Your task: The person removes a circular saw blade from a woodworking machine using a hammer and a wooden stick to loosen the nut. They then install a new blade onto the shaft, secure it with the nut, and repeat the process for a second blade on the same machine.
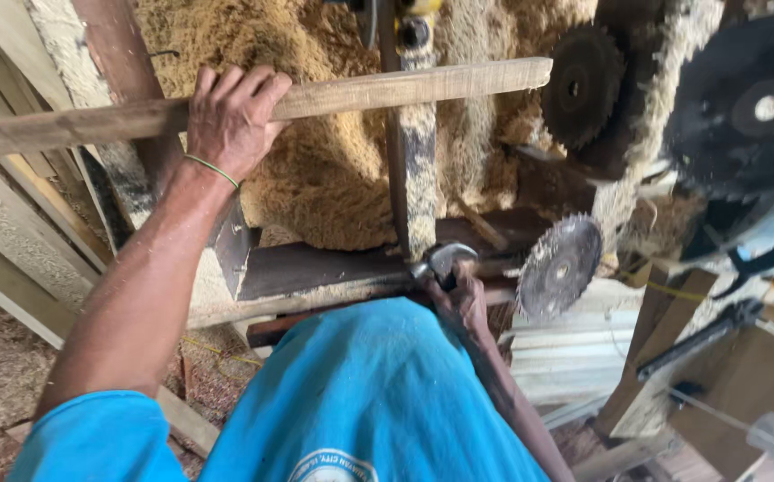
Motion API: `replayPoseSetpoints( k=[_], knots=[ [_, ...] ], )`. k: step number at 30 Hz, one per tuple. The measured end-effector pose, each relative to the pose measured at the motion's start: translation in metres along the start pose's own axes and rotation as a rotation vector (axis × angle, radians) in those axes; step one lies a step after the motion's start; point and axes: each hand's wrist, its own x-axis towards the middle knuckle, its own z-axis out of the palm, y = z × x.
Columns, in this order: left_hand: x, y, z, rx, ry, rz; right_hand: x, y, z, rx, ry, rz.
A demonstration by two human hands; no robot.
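Wood strip (pixel 315 100) is gripped by the left hand (pixel 231 116), fingers wrapped over; right hand (pixel 463 299) clenches a hammer (pixel 445 261) beside saw blades (pixel 559 266).

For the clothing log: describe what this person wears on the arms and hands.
Both hands are bare, no gloves. The left hand has a thin green band around the wrist. The left arm is bare up to a short bright blue sleeve, part of a blue shirt with a round printed emblem at the bottom. The right hand and forearm show no band or sleeve.
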Motion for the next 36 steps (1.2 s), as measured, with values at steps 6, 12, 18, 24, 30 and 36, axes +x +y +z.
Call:
replayPoseSetpoints(
  k=[6, 12, 18, 24, 30, 36],
  knots=[
    [0.037, -0.029, -0.018, -0.042, -0.028, 0.019, 0.014, -0.009, 0.010, 0.077, 0.028, 0.225],
    [0.044, -0.030, -0.019, 0.012, -0.061, -0.025, 0.028, -0.017, 0.013, 0.068, 0.030, 0.058],
    [0.078, -0.027, -0.038, -0.160, 0.155, -0.027, 0.053, -0.043, 0.024, 0.018, -0.096, 0.387],
    [0.144, -0.020, -0.003, -0.084, 0.214, 0.138, 0.060, -0.053, 0.033, -0.022, 0.014, 0.180],
    [0.160, -0.035, 0.005, -0.137, 0.190, 0.223, 0.062, -0.061, 0.036, -0.005, 0.020, 0.203],
    [0.173, -0.055, -0.005, -0.620, -0.019, 0.148, 0.067, -0.085, 0.029, 0.075, -0.024, 0.303]
  ],
)
